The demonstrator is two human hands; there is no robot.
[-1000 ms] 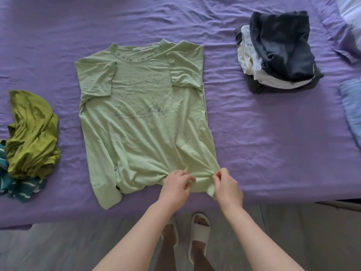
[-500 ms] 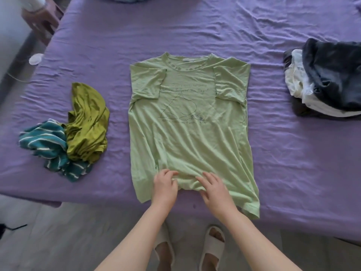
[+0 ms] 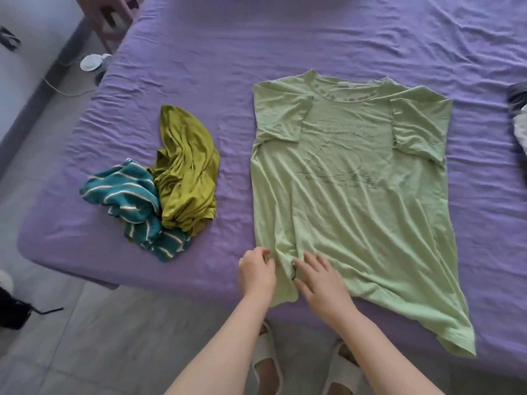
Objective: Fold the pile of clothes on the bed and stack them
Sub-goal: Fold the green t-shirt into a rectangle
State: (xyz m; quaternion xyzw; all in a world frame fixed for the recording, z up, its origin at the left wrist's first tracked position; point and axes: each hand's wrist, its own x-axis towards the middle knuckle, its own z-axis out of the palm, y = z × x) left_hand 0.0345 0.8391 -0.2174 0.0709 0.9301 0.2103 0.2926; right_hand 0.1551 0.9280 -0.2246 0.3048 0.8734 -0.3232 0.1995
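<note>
Clothes waiting to be folded, a striped teal garment [image 3: 134, 206] and an olive top [image 3: 186, 172], are bunched at the left of the bed [image 3: 285, 38]. Beside them, a pale green T-shirt [image 3: 356, 201] is spread flat, unfolded; its near hem is pinched by the left hand [image 3: 256, 270] and pressed by the right hand [image 3: 322, 277], fingers extended. Some stacked clothes [image 3: 520, 109] are glimpsed far right.

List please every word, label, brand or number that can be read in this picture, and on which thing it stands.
No text can be read here.
Light green T-shirt, cursive line above the chest drawing: too blurred to read.
The same T-shirt, small dark print under the drawing: too small and blurred to read.
Neck label inside the collar: pale strip, no letters legible.
</note>
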